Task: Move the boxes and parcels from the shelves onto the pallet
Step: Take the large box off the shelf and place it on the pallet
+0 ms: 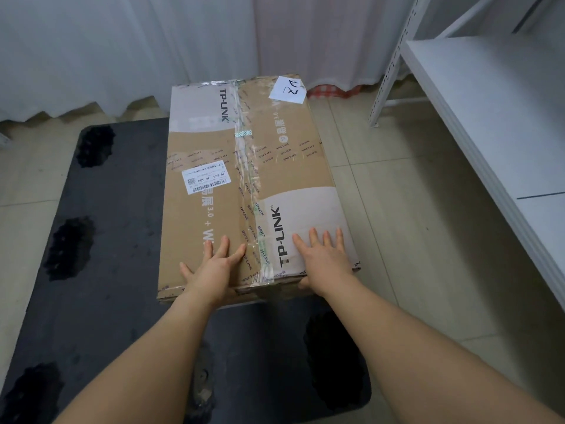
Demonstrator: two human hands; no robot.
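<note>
Taped cardboard box (244,191) — flat on pallet (101,301)

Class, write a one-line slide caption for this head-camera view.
Both hands, left and right, press flat on a taped brown cardboard box lying on the black plastic pallet.

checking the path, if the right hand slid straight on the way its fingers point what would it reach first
Likely nothing but box: the right hand lies flat on the cardboard box, fingers pointing up its length. The first thing in that line looks like the white handwritten note at the far corner.

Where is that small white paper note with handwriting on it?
In the head view the white note is stuck on the far right corner of the cardboard box, near the curtain.
</note>
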